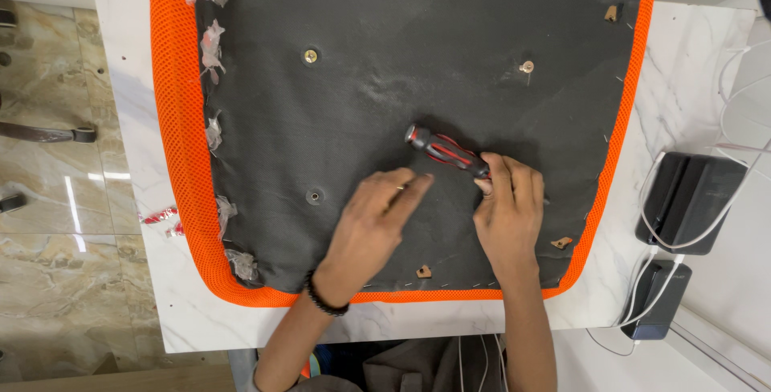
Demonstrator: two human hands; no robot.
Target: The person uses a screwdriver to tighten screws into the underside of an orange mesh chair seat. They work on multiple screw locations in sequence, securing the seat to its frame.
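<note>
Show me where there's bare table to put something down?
Bare marble table runs left of the orange-edged seat cushion, down to small red scraps. A thin strip lies along the near edge. The right side is crowded with black boxes and white cables.

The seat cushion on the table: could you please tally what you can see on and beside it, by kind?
Seat cushion, orange-edged, black underside up: 1
Metal threaded inserts in the underside: 3
Screwdriver, red and black, in the right hand: 1
Black boxes with white cables, at the right: 2
Total: 7
The left hand rests flat on the cushion.
</note>
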